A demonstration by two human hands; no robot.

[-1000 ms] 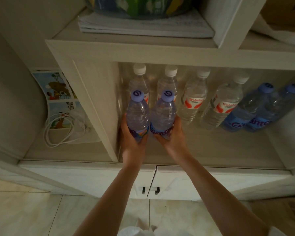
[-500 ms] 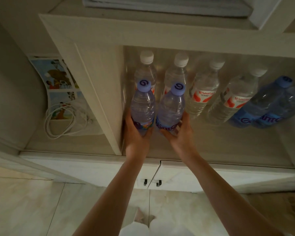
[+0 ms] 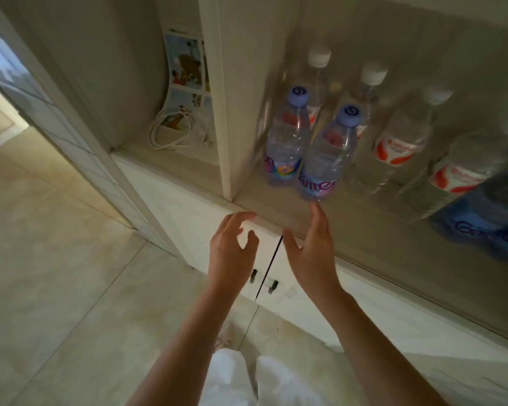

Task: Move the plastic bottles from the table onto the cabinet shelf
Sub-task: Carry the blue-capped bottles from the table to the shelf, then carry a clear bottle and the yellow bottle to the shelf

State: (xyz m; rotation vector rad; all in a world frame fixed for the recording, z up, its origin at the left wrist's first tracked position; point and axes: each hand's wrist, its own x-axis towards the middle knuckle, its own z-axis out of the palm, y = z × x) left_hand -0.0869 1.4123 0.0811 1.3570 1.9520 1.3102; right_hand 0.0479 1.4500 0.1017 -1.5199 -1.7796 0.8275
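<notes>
Two clear plastic bottles with lilac caps stand side by side on the cabinet shelf (image 3: 279, 213), near its front edge: the left bottle (image 3: 286, 142) and the right bottle (image 3: 326, 162). Behind them stand several white-capped bottles with red labels (image 3: 396, 142), and blue bottles (image 3: 487, 227) lie at the far right. My left hand (image 3: 229, 253) and my right hand (image 3: 311, 253) hover in front of the shelf edge, empty, with fingers spread. The right fingertips are just below the right bottle's base.
A vertical divider panel (image 3: 217, 92) bounds the shelf on the left. Beyond it lie a coiled white cable (image 3: 170, 133) and a picture card (image 3: 188, 65). Two cabinet doors with small handles (image 3: 263, 281) sit below the shelf. Tiled floor (image 3: 56, 273) spreads to the left.
Both hands have let go of the two lilac-capped bottles and drawn back below the shelf edge. The view has swung to the left and tilted.
</notes>
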